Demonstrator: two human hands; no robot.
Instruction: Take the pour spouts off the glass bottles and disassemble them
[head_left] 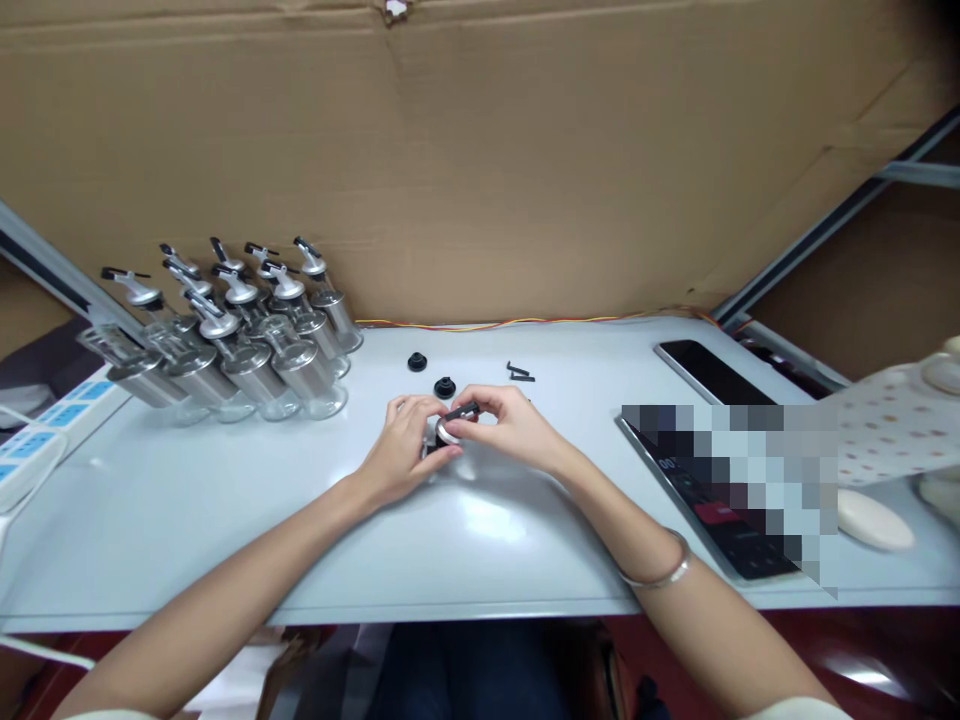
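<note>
Silver, black and some few bright colours

The held piece (442, 431) shows silver and black. The clear glass bottles (328, 400) wear plain silver bands (301, 368), and their spouts (241, 289) are silver with black. The stoppers (445, 387) and the thin strips (522, 378) are black. The tabletop (525, 540) is pale bluish white, the cardboard (540, 180) brown, the wires (517, 321) yellow and red. The power strip (52, 428) is white with blue sockets (69, 413); the spotted object (892, 425) is white with brownish dots.

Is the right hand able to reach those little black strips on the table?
Probably yes: the black strips lie just beyond the right hand, with nothing visible standing between, though it is busy holding a black-and-silver part.
</note>
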